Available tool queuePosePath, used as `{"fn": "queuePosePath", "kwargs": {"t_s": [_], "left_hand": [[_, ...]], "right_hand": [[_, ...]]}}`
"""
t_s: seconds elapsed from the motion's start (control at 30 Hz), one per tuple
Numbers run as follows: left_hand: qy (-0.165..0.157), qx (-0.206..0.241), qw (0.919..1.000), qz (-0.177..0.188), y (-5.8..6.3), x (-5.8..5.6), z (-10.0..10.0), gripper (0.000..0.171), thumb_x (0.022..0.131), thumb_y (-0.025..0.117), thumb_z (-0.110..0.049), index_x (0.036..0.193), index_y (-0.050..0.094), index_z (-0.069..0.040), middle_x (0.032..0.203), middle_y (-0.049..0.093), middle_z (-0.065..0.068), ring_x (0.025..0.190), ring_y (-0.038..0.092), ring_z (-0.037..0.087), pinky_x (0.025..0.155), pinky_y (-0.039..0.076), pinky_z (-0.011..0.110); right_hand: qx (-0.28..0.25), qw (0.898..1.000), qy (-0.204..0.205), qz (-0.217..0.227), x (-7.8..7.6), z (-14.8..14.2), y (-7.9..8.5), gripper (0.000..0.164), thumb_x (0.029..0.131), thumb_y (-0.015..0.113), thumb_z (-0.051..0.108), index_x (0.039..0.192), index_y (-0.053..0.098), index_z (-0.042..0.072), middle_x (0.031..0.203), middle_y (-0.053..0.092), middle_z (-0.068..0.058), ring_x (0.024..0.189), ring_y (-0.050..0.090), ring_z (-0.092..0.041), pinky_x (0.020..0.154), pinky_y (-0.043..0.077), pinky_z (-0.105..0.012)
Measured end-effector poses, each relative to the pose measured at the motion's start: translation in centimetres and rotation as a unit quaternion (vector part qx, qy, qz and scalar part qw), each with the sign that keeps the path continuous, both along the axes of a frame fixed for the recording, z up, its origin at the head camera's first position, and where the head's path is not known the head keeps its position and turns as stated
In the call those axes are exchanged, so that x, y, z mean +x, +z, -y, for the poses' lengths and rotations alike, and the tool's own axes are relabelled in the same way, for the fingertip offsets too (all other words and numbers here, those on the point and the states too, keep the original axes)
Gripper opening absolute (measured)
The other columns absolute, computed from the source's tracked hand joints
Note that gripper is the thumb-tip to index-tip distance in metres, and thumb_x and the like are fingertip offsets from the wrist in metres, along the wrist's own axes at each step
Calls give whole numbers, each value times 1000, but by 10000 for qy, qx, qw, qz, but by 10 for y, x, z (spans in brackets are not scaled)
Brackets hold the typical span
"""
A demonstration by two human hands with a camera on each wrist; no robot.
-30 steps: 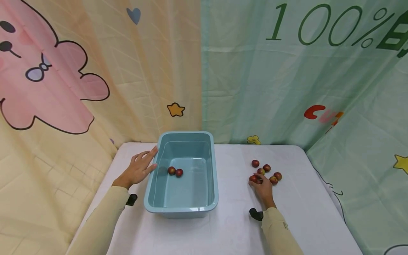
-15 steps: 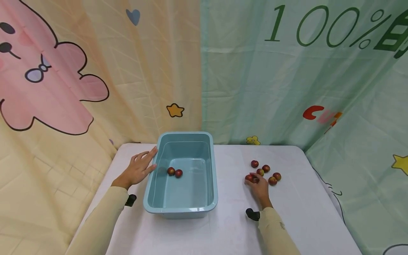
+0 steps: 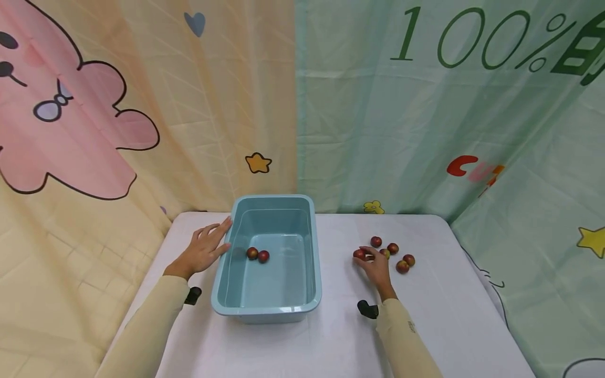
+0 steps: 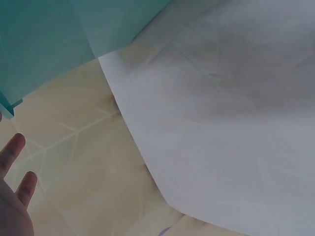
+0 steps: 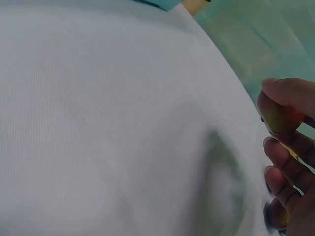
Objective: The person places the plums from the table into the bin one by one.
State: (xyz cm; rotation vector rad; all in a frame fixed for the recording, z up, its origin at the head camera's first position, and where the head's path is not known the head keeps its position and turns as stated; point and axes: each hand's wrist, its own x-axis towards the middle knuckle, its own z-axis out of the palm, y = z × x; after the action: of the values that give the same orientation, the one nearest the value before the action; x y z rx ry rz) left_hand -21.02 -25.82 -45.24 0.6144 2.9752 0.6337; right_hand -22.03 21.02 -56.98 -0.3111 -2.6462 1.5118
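Observation:
My right hand (image 3: 378, 270) pinches a small reddish plum (image 3: 359, 254) between thumb and fingers, to the right of the basin. In the right wrist view that plum (image 5: 276, 115) shows a greenish-yellow patch and appears lifted off the cloth. Several more plums (image 3: 402, 266) lie close by on the white table, one partly hidden behind the hand. With fingers spread, my left hand (image 3: 200, 251) rests against the left rim of a light blue plastic basin (image 3: 314, 262). Two dark red plums (image 3: 263, 256) sit side by side on the basin's floor. Only part of the left hand (image 4: 15, 191) shows in the left wrist view.
A white cloth covers the table (image 3: 345, 336). Printed curtains (image 3: 368, 131) hang behind the table and along both sides. Black wrist-camera mounts (image 3: 367, 310) stick out at both wrists.
My right hand has drawn a plum away from the group, moving left and slightly up toward the basin. The left hand stays at the basin's rim.

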Motion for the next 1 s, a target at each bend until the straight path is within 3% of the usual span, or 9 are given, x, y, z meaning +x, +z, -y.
{"fn": "queuePosePath", "kwargs": {"t_s": [1.0], "left_hand": [[6, 7, 10000, -55, -2, 0, 0, 67, 101, 43, -37, 154, 16, -8, 158, 21, 16, 139, 19, 43, 108, 7, 62]], "right_hand": [[169, 9970, 750, -117, -23, 30, 50, 50, 84, 77, 23, 129, 61, 9, 118, 63, -14, 103, 58, -29, 81, 54, -37]]}}
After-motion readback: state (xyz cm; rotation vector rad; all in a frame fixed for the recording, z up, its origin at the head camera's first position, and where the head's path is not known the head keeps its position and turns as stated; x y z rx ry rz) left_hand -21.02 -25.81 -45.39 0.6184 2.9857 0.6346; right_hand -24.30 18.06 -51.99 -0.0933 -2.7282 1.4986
